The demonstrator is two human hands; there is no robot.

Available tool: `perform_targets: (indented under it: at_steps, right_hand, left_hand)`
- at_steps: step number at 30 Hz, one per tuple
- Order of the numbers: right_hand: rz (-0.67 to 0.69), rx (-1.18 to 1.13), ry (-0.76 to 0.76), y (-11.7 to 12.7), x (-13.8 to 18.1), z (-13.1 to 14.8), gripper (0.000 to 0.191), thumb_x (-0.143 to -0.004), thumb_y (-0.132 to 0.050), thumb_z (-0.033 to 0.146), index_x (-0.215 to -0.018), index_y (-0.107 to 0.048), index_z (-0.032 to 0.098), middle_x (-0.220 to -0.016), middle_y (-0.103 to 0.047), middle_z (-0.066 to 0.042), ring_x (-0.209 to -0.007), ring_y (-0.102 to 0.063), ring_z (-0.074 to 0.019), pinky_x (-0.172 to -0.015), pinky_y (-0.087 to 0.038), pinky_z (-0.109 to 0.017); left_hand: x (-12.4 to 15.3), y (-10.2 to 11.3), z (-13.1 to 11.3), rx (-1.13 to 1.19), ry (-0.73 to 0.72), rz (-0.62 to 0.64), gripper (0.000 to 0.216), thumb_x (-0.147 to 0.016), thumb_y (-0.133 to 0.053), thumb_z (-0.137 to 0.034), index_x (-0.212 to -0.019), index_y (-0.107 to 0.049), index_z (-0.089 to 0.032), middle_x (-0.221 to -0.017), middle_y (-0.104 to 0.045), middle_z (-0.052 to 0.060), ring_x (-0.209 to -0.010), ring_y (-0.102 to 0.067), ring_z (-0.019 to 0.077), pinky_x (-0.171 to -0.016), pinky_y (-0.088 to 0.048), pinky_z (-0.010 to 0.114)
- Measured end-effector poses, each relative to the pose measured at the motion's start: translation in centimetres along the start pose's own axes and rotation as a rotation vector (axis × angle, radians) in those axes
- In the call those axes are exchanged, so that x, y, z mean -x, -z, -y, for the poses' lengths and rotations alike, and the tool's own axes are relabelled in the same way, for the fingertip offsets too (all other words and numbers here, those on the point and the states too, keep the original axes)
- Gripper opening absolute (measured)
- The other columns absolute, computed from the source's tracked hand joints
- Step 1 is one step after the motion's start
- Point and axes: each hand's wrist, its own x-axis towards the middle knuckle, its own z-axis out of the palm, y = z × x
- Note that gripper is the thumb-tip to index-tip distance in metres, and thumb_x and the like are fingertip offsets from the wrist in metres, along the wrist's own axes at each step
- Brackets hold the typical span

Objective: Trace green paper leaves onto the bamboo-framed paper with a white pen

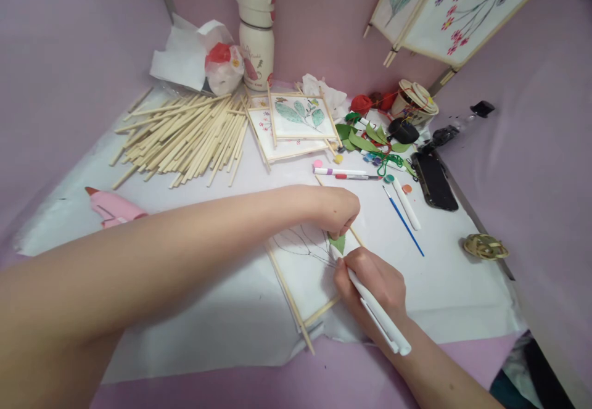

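My right hand (pixel 377 279) is closed around a white pen (pixel 382 319), its tip at the edge of a green leaf (pixel 338 243). From the left my left forearm crosses over the paper, and my left hand (pixel 337 208), fingers curled, holds the leaf's upper end down against the sheet. Under both hands lies a white sheet (pixel 305 279) framed with thin wooden sticks. Dark branching lines are drawn on it, partly hidden by my left arm.
A pile of wooden sticks (pixel 185 140) lies at the back left, near a bottle (pixel 258 51) and a pink glue gun (pixel 115 207). Framed leaf pictures (pixel 300 116) lie behind. Rightward are a blue brush (pixel 403 221), a capped marker (pixel 406 204), a phone (pixel 433 181) and a woven ball (pixel 485 247).
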Motion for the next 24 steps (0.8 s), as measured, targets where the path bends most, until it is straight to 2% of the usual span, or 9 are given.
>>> perform_targets:
  at_steps: [4, 17, 24]
  right_hand:
    - [0.044, -0.004, -0.033, 0.2, 0.0, 0.1, 0.021, -0.078, -0.054, 0.003, -0.070, -0.045, 0.020, -0.058, -0.050, 0.004, -0.050, -0.041, -0.0090, -0.050, -0.030, -0.024]
    - [0.050, -0.011, -0.075, 1.0, 0.0, 0.4, 0.024, -0.077, -0.053, 0.004, -0.064, -0.041, 0.021, -0.053, -0.037, 0.006, -0.047, -0.031, -0.0083, -0.047, -0.025, -0.025]
    - [-0.016, -0.043, -0.133, 1.3, 0.4, 0.1, 0.020, -0.080, -0.055, 0.007, -0.068, -0.046, 0.020, -0.056, -0.048, 0.005, -0.046, -0.038, -0.0077, -0.047, -0.030, -0.025]
  left_hand:
    - [0.0, -0.1, 0.0, -0.005, 0.001, 0.000, 0.020, -0.064, -0.066, -0.014, -0.082, -0.074, -0.016, -0.079, -0.070, 0.004, -0.070, -0.057, 0.0160, -0.058, -0.038, 0.026]
    - [-0.1, -0.1, 0.0, 0.010, 0.022, 0.001, 0.021, -0.064, -0.066, -0.014, -0.084, -0.073, -0.015, -0.081, -0.070, 0.004, -0.070, -0.057, 0.0160, -0.058, -0.038, 0.026]
    - [0.2, 0.1, -0.2, 0.006, 0.032, 0.018, 0.024, -0.066, -0.066, -0.014, -0.089, -0.073, -0.014, -0.085, -0.070, 0.005, -0.072, -0.057, 0.0164, -0.060, -0.039, 0.026]
